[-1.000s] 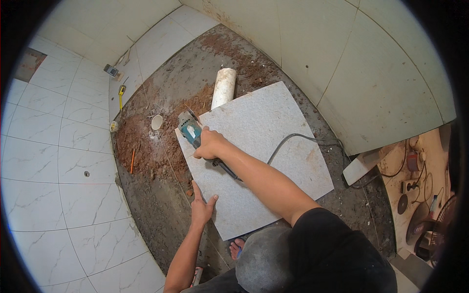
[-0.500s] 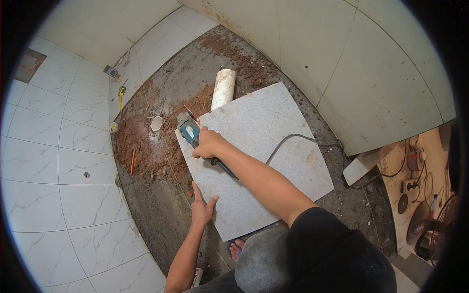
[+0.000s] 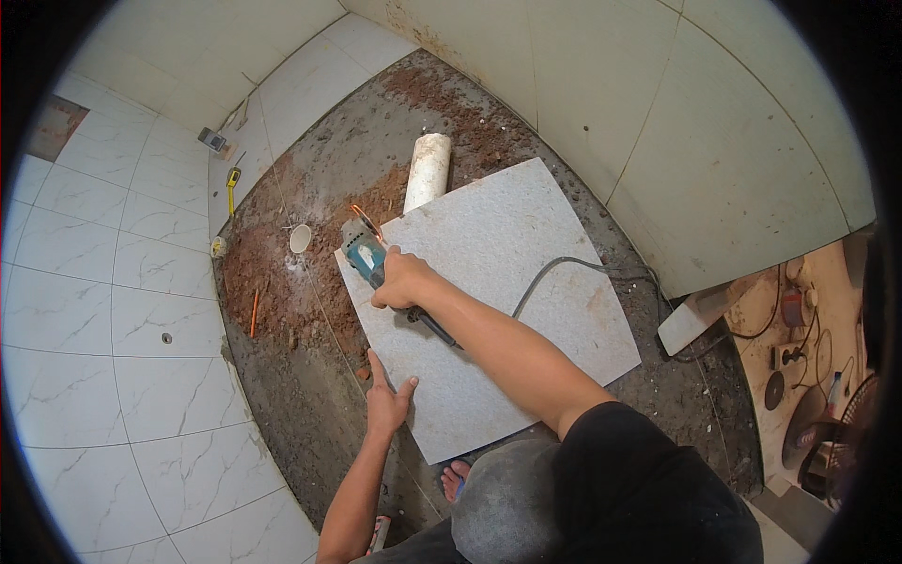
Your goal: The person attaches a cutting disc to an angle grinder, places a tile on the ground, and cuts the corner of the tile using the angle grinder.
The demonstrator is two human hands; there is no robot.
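Note:
A large pale grey tile lies face-down or rough side up, its far edge over a white pipe. My right hand is wrapped round a teal and grey angle grinder at the tile's far left corner. An orange-edged disc shows at the grinder's head, by the tile's edge. My left hand is at the tile's left edge, thumb on top and index finger stretched along the side; its other fingers are hidden. The grinder's black cord runs across the tile to the right.
Rough grey mortar and reddish rubble surround the tile. A white pipe opening and an orange pencil-like stick lie left. White marbled tiles line the left side. At right are a white offcut, cords and a fan.
The grinder's head has shifted very slightly, and more of the orange-edged disc shows. Both hands keep nearly the same places, and the tile stays put.

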